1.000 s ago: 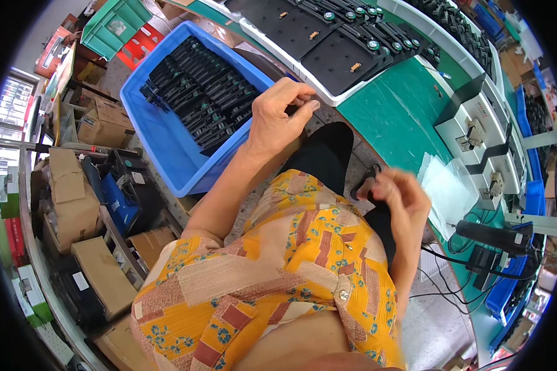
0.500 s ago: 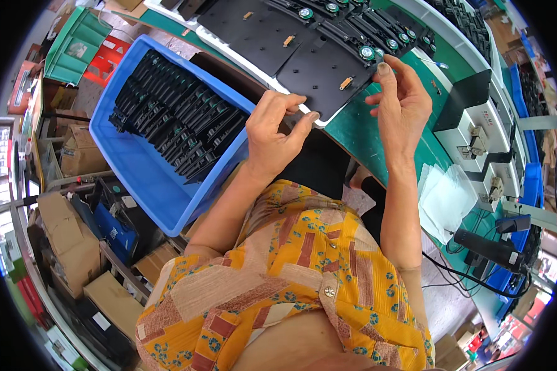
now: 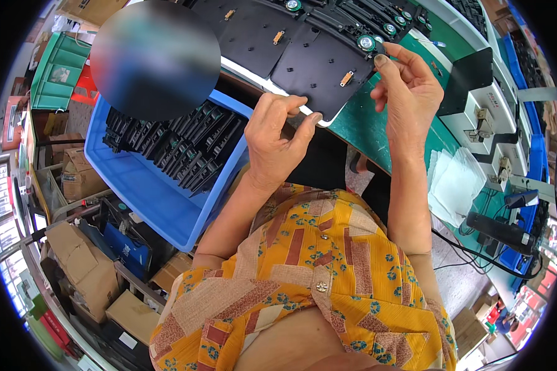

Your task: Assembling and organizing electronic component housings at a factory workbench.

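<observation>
A flat black plastic panel [image 3: 312,74] lies on a white-edged tray [image 3: 244,71] at the near end of a row of similar panels. It carries a small brass-coloured connector and a round green-and-silver piece. At its near left corner, my left hand [image 3: 273,137] has its thumb and index fingertips on the panel's edge. My right hand [image 3: 411,93] pinches the panel's right end beside the round piece, its other fingers curled. The undersides of both grips are hidden. Several narrow black parts with green-and-silver rounds [image 3: 390,29] lie just beyond.
A blue bin [image 3: 148,201] with rows of black parts stands left of the table. Right, on the green tabletop [image 3: 359,117], are a white device with a metal clamp [image 3: 476,127], white sheets [image 3: 455,185] and cables. Cardboard boxes [image 3: 80,266] stand lower left. A blurred disc hides the upper left.
The view has shifted slightly, and a blurred disc now covers part of the upper left. Both hands keep nearly the same places at the panel.
</observation>
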Available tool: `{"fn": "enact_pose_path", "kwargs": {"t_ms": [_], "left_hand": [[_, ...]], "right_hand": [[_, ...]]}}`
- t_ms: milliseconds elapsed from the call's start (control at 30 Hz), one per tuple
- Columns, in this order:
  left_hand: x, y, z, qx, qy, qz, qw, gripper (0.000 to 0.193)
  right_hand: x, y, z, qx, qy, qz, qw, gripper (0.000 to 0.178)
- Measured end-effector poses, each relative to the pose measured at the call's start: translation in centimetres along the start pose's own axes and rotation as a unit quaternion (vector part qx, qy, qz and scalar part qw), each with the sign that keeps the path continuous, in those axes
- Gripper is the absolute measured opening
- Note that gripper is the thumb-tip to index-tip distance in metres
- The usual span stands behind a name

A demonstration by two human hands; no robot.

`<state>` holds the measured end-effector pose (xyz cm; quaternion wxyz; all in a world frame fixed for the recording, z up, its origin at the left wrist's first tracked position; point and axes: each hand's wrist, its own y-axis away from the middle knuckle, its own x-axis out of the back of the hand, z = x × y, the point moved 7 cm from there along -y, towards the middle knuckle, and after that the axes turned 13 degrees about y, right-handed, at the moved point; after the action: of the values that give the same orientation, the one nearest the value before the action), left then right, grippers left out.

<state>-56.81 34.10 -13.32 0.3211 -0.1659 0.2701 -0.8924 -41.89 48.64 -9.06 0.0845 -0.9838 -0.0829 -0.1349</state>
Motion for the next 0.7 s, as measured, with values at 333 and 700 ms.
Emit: {"fn": "enact_pose_path", "kwargs": {"t_ms": [333,700], "left_hand": [[0.0,-0.3,0.2,-0.006,0.007,-0.006,1.0,0.041],[-7.5,-3.1,8.7,-0.142,-0.095,-0.208,0.963,0.112]], "right_hand": [[1.1,-0.5,1.1,0.017,-0.204,0.041,0.978,0.012],[10.0,4.8,5.2,-0.09,-0.267,0.098,0.955,0.011]]}}
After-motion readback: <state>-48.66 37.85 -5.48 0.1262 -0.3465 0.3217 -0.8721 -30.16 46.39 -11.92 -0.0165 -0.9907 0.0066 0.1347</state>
